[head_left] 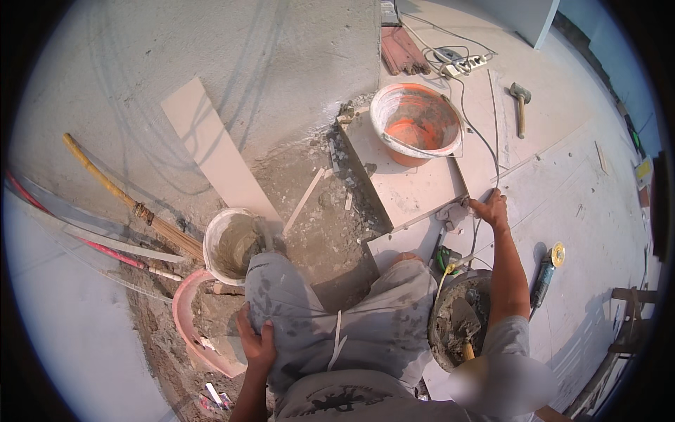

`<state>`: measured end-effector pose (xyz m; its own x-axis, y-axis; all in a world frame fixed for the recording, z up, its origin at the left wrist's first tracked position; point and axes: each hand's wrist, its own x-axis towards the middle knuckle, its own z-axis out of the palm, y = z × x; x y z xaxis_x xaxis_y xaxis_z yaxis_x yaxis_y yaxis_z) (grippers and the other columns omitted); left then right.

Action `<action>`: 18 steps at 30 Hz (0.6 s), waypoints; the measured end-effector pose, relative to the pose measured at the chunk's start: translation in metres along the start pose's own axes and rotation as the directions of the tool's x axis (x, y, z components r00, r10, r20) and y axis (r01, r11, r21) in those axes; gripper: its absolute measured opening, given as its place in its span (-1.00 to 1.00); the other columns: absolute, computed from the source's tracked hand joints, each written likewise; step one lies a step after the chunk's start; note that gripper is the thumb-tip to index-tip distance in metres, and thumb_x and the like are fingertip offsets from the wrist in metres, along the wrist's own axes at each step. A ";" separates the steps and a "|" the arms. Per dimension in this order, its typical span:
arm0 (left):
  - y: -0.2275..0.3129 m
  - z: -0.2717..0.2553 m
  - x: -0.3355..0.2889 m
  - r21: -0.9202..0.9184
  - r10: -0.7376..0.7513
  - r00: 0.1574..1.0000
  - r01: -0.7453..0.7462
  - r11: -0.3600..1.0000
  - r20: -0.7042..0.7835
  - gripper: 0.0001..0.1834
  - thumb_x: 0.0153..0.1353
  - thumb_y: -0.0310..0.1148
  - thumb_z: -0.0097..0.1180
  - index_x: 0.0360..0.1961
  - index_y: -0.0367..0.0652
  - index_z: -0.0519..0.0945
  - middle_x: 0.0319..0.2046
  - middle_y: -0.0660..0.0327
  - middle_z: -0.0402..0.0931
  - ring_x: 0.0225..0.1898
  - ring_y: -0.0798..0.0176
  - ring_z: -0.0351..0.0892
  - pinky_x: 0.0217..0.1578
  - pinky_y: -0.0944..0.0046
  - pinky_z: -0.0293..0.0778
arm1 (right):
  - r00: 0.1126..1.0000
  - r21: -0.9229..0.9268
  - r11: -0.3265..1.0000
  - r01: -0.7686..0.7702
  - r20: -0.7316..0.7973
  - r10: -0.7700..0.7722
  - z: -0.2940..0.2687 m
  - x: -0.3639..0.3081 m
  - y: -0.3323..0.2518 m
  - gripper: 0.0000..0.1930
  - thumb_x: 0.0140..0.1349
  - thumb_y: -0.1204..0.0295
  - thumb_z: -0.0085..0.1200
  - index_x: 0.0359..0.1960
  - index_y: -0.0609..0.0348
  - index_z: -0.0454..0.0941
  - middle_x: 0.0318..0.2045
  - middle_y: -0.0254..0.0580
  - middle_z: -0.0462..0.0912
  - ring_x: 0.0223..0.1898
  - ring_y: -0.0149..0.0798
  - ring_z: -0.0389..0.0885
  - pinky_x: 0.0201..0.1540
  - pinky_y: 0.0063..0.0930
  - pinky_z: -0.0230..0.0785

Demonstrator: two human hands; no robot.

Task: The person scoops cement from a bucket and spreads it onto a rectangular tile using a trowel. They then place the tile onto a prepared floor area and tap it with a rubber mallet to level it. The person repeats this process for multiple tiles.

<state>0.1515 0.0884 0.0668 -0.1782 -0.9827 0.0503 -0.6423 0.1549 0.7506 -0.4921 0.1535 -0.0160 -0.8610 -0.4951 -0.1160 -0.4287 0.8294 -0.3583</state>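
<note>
From my remote view, the largest thing in play is the square beige tile [408,179] lying flat on the floor beside the raw mortar bed [320,211], with an orange bucket [416,121] standing on its far part. My right hand [491,209] rests at its near right corner, fingers curled over the edge, seemingly gripping it. I judge the tile stiff, heavy and brittle at the corners; best held by two opposite edges. My left hand [257,346] is clenched on my trouser knee [274,295]. A trowel [464,320] sits in the mortar pan [450,323].
</note>
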 end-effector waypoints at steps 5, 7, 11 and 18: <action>0.002 0.009 0.018 0.053 0.070 0.996 -0.072 0.996 0.050 -0.32 0.20 -0.29 0.08 0.26 -0.44 0.20 0.16 -0.25 0.22 0.21 -0.27 0.25 0.26 -0.07 0.15 | 0.940 0.649 0.722 -0.240 0.342 0.004 -0.042 -0.050 0.031 -0.29 -0.06 -0.11 0.26 -0.08 0.30 0.49 -0.39 -0.12 0.55 -0.46 -0.29 0.50 -0.48 -0.40 0.34; 0.004 0.015 0.025 0.074 0.078 0.995 -0.083 0.994 0.063 -0.33 0.19 -0.29 0.11 0.24 -0.44 0.22 0.17 -0.27 0.21 0.22 -0.29 0.24 0.26 -0.09 0.15 | 0.886 0.821 0.381 -0.426 0.463 -0.005 -0.053 -0.083 0.048 -0.38 0.02 -0.14 0.20 -0.13 0.17 0.51 -0.48 -0.22 0.47 -0.52 -0.33 0.43 -0.48 -0.40 0.29; 0.005 0.026 0.040 0.052 0.242 0.968 -0.245 0.968 0.059 -0.33 0.14 -0.30 0.20 0.21 -0.40 0.26 0.21 -0.23 0.22 0.26 -0.25 0.23 0.26 -0.07 0.16 | 0.874 0.879 -0.011 -0.477 0.474 -0.108 -0.087 -0.169 0.035 -0.41 0.07 -0.11 0.19 -0.13 0.18 0.49 -0.41 -0.16 0.51 -0.45 -0.28 0.46 -0.33 -0.36 0.36; 0.119 0.075 0.068 -0.572 0.401 0.850 -0.152 0.806 0.340 -0.40 0.25 -0.36 0.17 0.25 -0.34 0.26 0.26 -0.06 0.28 0.29 -0.03 0.30 0.29 0.04 0.19 | 0.960 0.996 0.090 -0.024 0.048 -0.275 -0.161 -0.235 -0.005 -0.29 0.03 -0.06 0.21 0.07 0.28 0.44 -0.28 -0.24 0.52 -0.31 -0.37 0.51 -0.27 -0.45 0.37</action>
<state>0.0073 0.0477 0.1104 -0.6627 -0.7392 0.1201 -0.0643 0.2160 0.9743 -0.3320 0.3069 0.1625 -0.6958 -0.7160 -0.0576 0.2546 -0.1709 -0.9518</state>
